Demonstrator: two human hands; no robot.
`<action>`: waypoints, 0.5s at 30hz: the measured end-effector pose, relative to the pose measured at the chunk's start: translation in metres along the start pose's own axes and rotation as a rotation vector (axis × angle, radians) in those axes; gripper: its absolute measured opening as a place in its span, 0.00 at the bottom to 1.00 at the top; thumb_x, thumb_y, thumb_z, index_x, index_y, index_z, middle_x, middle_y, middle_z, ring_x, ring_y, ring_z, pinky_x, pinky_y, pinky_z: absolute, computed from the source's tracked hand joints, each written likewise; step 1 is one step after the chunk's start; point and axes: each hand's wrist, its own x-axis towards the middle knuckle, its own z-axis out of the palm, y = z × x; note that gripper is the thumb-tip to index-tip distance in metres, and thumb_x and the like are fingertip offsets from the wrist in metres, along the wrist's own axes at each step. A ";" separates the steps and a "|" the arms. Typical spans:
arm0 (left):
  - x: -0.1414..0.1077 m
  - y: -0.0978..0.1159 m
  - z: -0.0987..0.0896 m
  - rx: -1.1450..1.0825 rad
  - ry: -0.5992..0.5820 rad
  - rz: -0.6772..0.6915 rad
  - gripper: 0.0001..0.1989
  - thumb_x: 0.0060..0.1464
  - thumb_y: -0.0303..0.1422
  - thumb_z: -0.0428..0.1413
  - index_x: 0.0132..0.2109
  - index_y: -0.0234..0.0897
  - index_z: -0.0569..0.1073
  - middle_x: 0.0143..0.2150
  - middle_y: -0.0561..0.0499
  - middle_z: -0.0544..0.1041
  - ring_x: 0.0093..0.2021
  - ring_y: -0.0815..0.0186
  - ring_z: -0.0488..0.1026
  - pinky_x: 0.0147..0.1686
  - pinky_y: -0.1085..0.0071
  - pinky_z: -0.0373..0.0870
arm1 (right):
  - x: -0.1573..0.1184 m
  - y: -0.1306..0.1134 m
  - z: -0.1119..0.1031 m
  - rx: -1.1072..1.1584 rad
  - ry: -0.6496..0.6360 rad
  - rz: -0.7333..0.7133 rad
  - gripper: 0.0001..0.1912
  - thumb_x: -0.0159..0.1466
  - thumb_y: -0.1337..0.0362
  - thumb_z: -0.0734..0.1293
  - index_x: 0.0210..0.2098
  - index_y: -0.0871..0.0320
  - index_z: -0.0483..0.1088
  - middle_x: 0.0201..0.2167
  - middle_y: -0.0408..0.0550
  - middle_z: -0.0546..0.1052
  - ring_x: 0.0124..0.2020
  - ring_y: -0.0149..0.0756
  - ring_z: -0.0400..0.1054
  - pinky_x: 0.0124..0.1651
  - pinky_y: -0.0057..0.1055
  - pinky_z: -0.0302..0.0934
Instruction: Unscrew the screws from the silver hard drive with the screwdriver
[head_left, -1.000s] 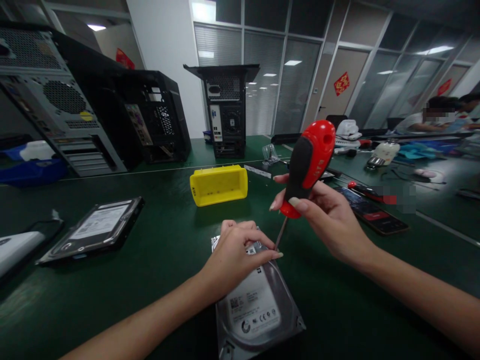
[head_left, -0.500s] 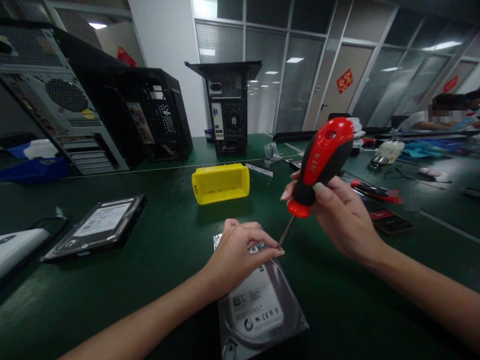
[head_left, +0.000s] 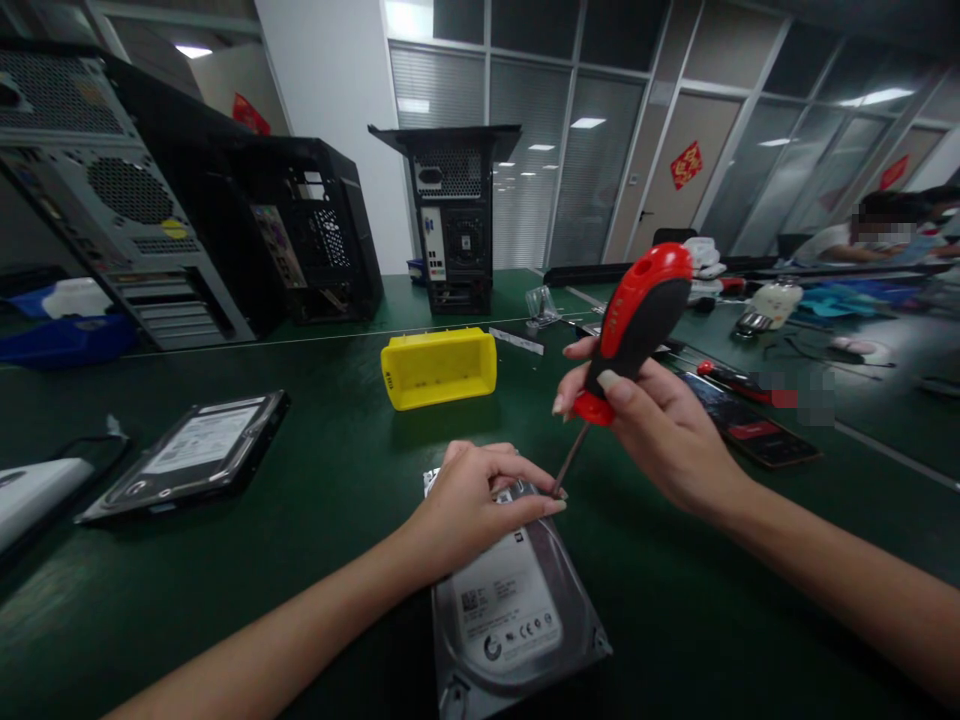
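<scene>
A silver hard drive (head_left: 517, 600) with a white label lies on the green table in front of me. Over its far end rests my left hand (head_left: 480, 500), thumb and index finger pinched round the screwdriver's tip at the drive's far right corner. My right hand (head_left: 649, 420) grips the red and black handle of the screwdriver (head_left: 637, 320), whose shaft slants down to the left between the left fingertips. Any screw under the tip is hidden by those fingers.
Beyond the drive stands a yellow bin (head_left: 441, 372). A second hard drive (head_left: 199, 445) lies at left. Computer cases (head_left: 454, 220) line the back. A phone (head_left: 754, 425) and another screwdriver (head_left: 739, 385) are at right. People sit far right.
The screwdriver handle has tipped slightly left and down with my right hand, whose fingers have shifted on it. My left hand keeps its pinch at the drive's corner.
</scene>
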 end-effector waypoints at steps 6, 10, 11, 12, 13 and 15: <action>0.000 0.002 0.001 -0.077 0.030 -0.020 0.05 0.50 0.36 0.61 0.34 0.42 0.78 0.31 0.56 0.75 0.32 0.68 0.68 0.33 0.71 0.58 | 0.003 0.002 0.002 0.019 0.105 0.037 0.10 0.62 0.59 0.64 0.42 0.54 0.65 0.32 0.41 0.74 0.36 0.23 0.68 0.41 0.21 0.63; -0.001 0.000 0.004 -0.167 0.000 -0.054 0.07 0.50 0.38 0.61 0.34 0.40 0.78 0.32 0.54 0.76 0.34 0.66 0.71 0.34 0.72 0.62 | 0.006 0.000 0.008 0.008 0.204 0.054 0.14 0.57 0.58 0.68 0.38 0.57 0.63 0.27 0.40 0.73 0.31 0.23 0.68 0.37 0.20 0.63; -0.001 0.000 0.005 -0.189 -0.012 -0.063 0.08 0.51 0.39 0.60 0.34 0.39 0.78 0.32 0.54 0.77 0.34 0.66 0.71 0.33 0.72 0.62 | 0.007 -0.001 0.010 0.005 0.225 0.054 0.14 0.56 0.58 0.68 0.37 0.58 0.63 0.26 0.39 0.73 0.31 0.22 0.68 0.37 0.19 0.63; -0.001 -0.001 0.005 -0.206 -0.024 -0.067 0.08 0.51 0.39 0.60 0.34 0.39 0.78 0.32 0.53 0.77 0.34 0.65 0.71 0.33 0.72 0.63 | 0.007 -0.001 0.011 0.002 0.236 0.052 0.15 0.56 0.58 0.69 0.37 0.58 0.62 0.26 0.39 0.73 0.30 0.22 0.69 0.37 0.19 0.63; -0.001 -0.001 0.005 -0.217 -0.033 -0.067 0.08 0.52 0.39 0.60 0.35 0.39 0.78 0.32 0.53 0.77 0.34 0.65 0.71 0.33 0.73 0.63 | 0.007 -0.001 0.012 -0.004 0.240 0.051 0.15 0.56 0.59 0.69 0.37 0.58 0.62 0.26 0.39 0.73 0.30 0.22 0.69 0.37 0.19 0.63; -0.002 -0.002 0.005 -0.228 -0.039 -0.058 0.08 0.52 0.38 0.59 0.35 0.39 0.78 0.32 0.53 0.77 0.34 0.66 0.72 0.33 0.73 0.63 | 0.006 -0.002 0.012 -0.031 0.216 0.047 0.14 0.57 0.59 0.68 0.37 0.57 0.61 0.27 0.39 0.73 0.31 0.22 0.69 0.37 0.19 0.63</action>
